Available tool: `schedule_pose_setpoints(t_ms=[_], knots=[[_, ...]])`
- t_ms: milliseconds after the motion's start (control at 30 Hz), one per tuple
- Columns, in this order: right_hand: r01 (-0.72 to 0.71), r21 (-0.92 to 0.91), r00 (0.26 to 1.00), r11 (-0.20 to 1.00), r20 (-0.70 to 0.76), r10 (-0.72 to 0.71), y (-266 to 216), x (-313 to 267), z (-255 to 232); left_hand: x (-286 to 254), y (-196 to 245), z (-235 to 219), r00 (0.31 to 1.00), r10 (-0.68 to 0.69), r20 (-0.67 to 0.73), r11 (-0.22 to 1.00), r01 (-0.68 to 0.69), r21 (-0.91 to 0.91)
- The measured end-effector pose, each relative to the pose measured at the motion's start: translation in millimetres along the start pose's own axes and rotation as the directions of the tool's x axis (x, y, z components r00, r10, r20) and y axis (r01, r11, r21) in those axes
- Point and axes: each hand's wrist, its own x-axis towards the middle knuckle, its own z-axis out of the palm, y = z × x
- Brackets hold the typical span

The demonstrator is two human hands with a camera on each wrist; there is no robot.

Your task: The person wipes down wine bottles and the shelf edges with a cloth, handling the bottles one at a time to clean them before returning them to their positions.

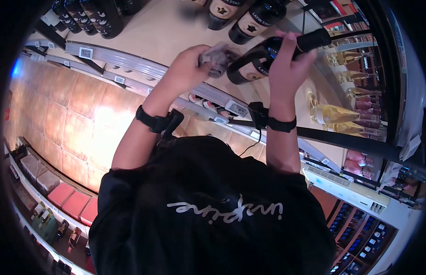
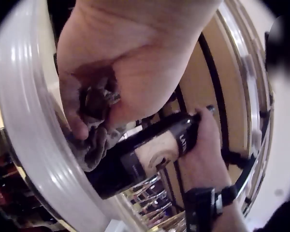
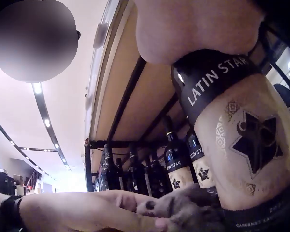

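Observation:
My right hand (image 1: 288, 66) grips a dark wine bottle (image 1: 258, 56) around its shoulder, the neck pointing right and the base toward my left hand. The bottle is tilted, and its cream label (image 3: 251, 140) reads LATIN STAR above a dark star. My left hand (image 1: 188, 68) holds a crumpled grey cloth (image 1: 216, 60) close by the bottle's base. In the left wrist view the bunched cloth (image 2: 94, 147) sits under my curled fingers and overlaps the lower end of the bottle. Part of the cloth is hidden inside the hand.
More Latin Star bottles (image 1: 256, 23) stand on the shelf (image 1: 153, 23) just beyond my hands. Other dark bottles (image 1: 100, 18) are at the far left. Clear bottles with golden liquid (image 1: 330, 113) stand to the right. The shelf's front rail with price tags (image 1: 237, 108) runs below my hands.

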Motion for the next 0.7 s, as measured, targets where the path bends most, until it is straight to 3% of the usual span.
schedule_pose_setpoints(t_ms=[67,100,200,233,333,433,500,633,700], knots=[[-0.03,0.005,1.0,1.0,0.009,0.03,-1.6,-0.4,-1.2,-6.2,-16.1,-18.2,0.999,0.018,-0.045,0.991,-0.024,-0.133],[-0.066,-0.089,0.993,0.994,0.09,0.074,-10.9,0.2,-6.4,-8.9,-24.1,-30.4,0.997,0.027,-0.071,0.98,-0.041,-0.197],[-0.05,-0.027,0.997,0.998,0.055,0.051,-6.7,-0.3,-7.0,-25.0,-29.7,-68.6,0.998,-0.024,-0.051,0.977,0.013,-0.214],[-0.059,-0.068,0.992,0.996,0.104,0.066,-14.1,0.6,-11.2,-29.7,-30.5,-79.1,0.999,-0.03,-0.045,0.962,0.016,-0.274],[-0.163,-0.179,0.985,0.97,0.034,0.171,-23.4,-4.8,-21.9,-35.0,-32.0,-105.9,1.0,-0.021,-0.002,0.914,0.018,-0.406],[-0.049,-0.193,0.996,0.98,-0.082,0.033,-46.4,-17.3,-26.5,-40.0,-33.4,-127.1,0.998,-0.018,0.066,0.896,0.045,-0.442],[-0.053,-0.251,0.985,0.967,-0.174,0.009,-58.3,-35.2,-35.7,-43.3,-38.3,-136.8,0.994,0.027,0.103,0.885,0.025,-0.464],[-0.181,-0.303,0.97,0.936,-0.215,0.118,-86.6,-90.7,-60.1,-72.7,-37.9,-134.2,0.992,0.007,0.122,0.884,0.051,-0.464],[-0.264,-0.285,0.964,0.921,-0.113,0.241,-100.9,-111.8,-81.6,-91.2,-28.3,-128.2,0.982,-0.027,0.184,0.821,0.127,-0.557]])
